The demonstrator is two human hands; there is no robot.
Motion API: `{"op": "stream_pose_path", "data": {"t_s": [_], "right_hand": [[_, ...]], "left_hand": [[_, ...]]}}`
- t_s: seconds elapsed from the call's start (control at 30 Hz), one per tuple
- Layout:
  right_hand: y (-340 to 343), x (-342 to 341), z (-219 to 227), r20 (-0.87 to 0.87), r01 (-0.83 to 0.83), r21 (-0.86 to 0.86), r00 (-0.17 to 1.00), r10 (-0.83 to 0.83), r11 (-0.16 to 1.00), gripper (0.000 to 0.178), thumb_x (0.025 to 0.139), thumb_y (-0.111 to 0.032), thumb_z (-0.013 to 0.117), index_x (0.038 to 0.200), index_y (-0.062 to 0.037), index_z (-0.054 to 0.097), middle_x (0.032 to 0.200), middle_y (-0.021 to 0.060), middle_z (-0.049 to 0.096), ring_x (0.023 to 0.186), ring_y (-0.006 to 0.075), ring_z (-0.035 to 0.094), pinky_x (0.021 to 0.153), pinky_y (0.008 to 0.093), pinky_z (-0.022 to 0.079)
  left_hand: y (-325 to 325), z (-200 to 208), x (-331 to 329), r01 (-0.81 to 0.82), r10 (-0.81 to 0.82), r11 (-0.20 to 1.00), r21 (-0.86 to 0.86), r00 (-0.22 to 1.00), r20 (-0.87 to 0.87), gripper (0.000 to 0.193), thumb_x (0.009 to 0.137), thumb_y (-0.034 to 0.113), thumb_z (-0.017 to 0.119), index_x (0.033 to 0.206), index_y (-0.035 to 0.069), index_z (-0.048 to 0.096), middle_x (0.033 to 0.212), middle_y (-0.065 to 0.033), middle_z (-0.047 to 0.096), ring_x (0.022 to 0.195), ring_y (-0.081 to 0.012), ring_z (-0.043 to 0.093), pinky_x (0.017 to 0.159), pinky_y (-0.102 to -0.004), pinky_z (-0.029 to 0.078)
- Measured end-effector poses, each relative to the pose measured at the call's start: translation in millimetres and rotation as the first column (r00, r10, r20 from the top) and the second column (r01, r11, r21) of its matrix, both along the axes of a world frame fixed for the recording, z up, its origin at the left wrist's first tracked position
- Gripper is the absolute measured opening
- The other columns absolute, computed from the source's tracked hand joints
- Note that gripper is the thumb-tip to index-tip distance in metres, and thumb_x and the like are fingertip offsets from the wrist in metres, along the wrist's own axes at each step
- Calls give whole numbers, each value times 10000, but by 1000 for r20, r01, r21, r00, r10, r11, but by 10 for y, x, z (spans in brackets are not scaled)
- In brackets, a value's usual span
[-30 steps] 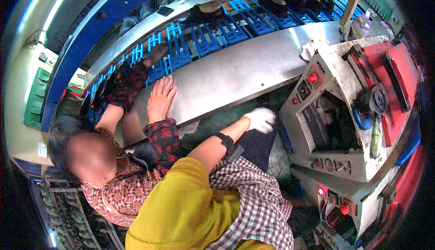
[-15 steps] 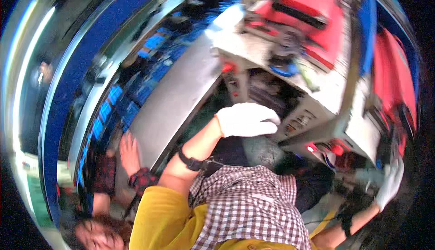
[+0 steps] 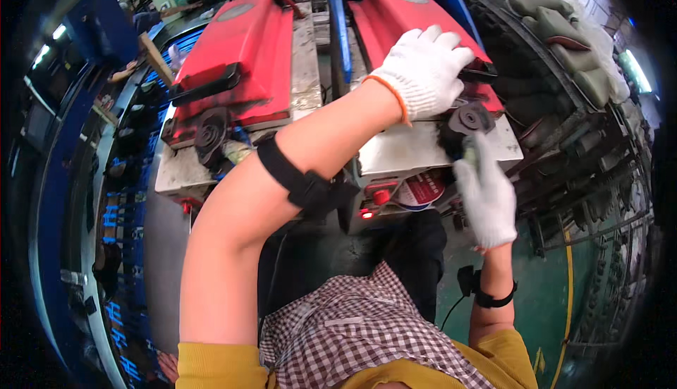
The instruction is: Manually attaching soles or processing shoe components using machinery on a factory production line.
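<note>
Red lid sits left, then second red lid, probably stiff and heavy, with left hand at its front, grip hidden, best taken by black handle, and right hand, blurred, fingers extended near dark round fitting, hold unclear.

Lit by white tube lights; laid with smooth green flooring; lined at right with dark metal racks.
</note>
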State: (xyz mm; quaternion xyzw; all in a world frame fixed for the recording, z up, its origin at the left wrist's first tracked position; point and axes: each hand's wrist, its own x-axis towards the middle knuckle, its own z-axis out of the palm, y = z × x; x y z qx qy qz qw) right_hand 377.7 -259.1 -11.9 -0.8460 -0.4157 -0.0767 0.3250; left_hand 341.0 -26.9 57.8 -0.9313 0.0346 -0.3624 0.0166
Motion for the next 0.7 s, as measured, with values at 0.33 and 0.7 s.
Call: {"op": "stream_pose_path", "data": {"t_s": [0.33, 0.7], "right_hand": [[270, 513, 771, 95, -336, -118, 933, 348, 934, 289, 986, -239, 642, 1201, -58, 712, 1157, 200, 705, 1066, 319, 700, 928, 394, 542], [2305, 1911, 491, 136, -52, -786, 958, 254, 616, 1100, 796, -551, 712, 1649, -76, 206, 1627, 264, 351, 1442, 382, 452, 1151, 382, 425]], "left_hand": [[361, 531, 425, 100, -98, 995, -10, 984, 151, 536, 868, 237, 659, 1363, 50, 573, 1236, -217, 656, 1203, -394, 610, 1047, -463, 496], [431, 1420, 240, 6, 4, 990, -142, 998, 67, 495, 878, 309, 602, 1277, 18, 562, 1165, -306, 604, 1124, -482, 618, 971, -513, 516]]}}
